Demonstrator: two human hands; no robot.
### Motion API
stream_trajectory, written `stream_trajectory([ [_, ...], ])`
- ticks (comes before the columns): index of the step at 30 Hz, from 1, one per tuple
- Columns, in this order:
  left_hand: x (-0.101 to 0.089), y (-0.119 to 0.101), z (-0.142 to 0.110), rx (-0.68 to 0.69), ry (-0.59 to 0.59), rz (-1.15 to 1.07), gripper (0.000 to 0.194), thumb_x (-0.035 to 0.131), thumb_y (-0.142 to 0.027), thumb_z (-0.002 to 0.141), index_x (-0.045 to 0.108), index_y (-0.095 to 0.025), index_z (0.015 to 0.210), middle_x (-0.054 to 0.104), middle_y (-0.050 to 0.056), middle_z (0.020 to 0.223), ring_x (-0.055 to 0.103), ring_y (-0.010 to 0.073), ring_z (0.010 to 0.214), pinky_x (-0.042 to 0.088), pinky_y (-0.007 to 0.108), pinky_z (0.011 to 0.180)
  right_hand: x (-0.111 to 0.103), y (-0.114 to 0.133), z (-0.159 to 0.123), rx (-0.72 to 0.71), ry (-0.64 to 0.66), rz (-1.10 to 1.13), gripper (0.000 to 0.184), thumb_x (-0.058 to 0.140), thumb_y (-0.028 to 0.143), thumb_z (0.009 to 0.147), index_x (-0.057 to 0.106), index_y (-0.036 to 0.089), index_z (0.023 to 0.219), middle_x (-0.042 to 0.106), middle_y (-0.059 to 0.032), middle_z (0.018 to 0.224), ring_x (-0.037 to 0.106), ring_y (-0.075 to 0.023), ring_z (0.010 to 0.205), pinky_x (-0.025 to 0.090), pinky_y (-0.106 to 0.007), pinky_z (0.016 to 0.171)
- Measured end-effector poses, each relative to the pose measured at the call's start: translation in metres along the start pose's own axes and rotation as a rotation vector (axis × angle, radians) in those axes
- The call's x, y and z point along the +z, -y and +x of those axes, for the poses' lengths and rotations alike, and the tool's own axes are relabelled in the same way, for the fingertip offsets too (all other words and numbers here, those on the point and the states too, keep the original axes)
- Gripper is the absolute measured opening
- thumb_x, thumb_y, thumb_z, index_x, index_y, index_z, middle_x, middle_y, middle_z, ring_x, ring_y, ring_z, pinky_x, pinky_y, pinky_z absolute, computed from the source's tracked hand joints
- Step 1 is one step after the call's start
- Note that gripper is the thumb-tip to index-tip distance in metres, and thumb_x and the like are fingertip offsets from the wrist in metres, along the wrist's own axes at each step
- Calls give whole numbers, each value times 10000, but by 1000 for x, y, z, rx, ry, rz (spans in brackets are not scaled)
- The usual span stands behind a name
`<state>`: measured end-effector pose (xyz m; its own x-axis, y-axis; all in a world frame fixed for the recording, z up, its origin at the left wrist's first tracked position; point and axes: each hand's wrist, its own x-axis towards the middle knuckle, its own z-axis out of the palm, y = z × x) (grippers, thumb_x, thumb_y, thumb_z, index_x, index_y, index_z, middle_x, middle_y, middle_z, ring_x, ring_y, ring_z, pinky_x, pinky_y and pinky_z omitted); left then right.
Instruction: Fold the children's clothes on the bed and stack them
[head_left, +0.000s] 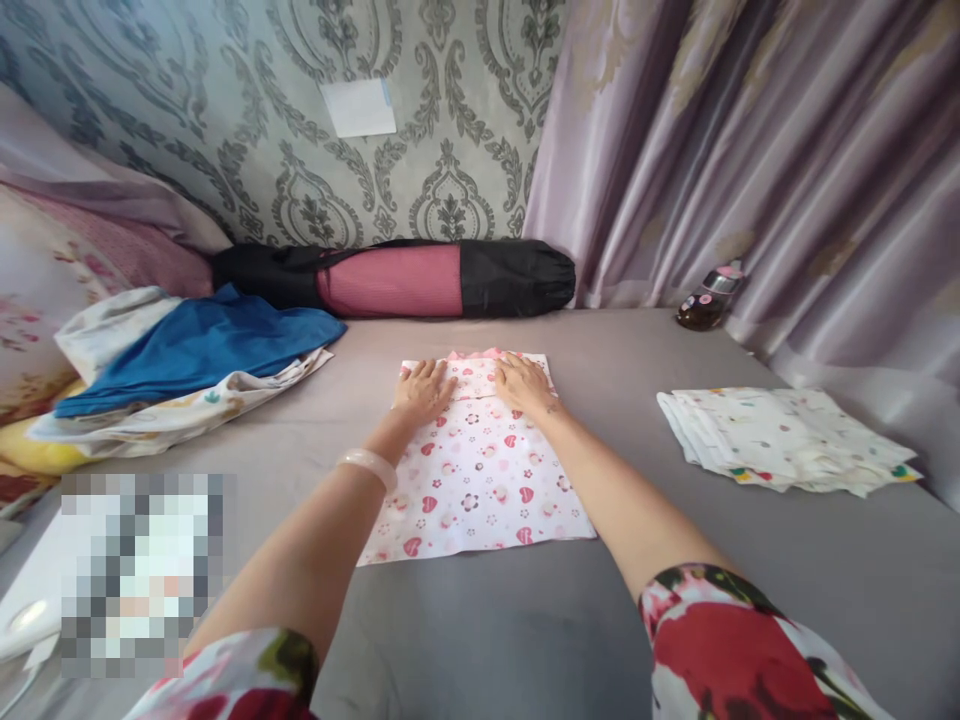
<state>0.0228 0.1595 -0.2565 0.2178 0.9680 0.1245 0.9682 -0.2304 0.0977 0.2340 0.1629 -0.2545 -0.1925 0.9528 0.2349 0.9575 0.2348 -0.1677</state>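
A white cloth [469, 480] printed with red hearts and small flowers lies flat in front of me. Its far end is turned over in a narrow fold, and a pink ruffled edge shows beyond it. My left hand [424, 388] rests palm down on the left end of that fold, fingers stretched out. On the fold's right end, my right hand [523, 382] lies flat with its fingers extended. Both hands press on the cloth without gripping it.
To the right is a folded white printed cloth [787, 435], with a bottle [709, 298] behind it. A blue cloth [202, 345] tops a pile at left. A black and pink roll [390, 282] lies along the wall. A pixelated patch [135, 570] covers something at lower left.
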Motion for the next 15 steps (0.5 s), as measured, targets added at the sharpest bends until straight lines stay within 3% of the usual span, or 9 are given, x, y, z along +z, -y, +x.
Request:
stream_trajectory([
  [5, 1, 15, 0, 51, 62, -26, 597, 190, -476, 980, 304, -200, 1497, 342, 94, 1551, 263, 237, 1445, 169, 446, 1181, 3, -12, -6, -71, -46, -6, 463, 341, 270, 966, 510, 213, 1393, 450, -41, 1478, 426, -251, 1258, 298, -369, 1070],
  [10, 2, 14, -1, 31, 75, -49, 609, 179, -474, 981, 290, -182, 1503, 308, 91, 1567, 239, 234, 1455, 147, 446, 1191, 7, -11, -8, -62, -39, -3, 466, 332, 276, 968, 499, 207, 1398, 438, -52, 1485, 404, -254, 1282, 278, -372, 1083],
  [15, 1, 10, -7, 0, -75, -21, 614, 187, -441, 986, 329, -107, 1480, 340, 130, 1546, 247, 230, 1452, 145, 418, 1198, 7, -10, -8, -26, -68, -28, 493, 343, 295, 966, 434, 179, 1436, 359, -114, 1530, 297, -255, 1393, 146, -444, 1148],
])
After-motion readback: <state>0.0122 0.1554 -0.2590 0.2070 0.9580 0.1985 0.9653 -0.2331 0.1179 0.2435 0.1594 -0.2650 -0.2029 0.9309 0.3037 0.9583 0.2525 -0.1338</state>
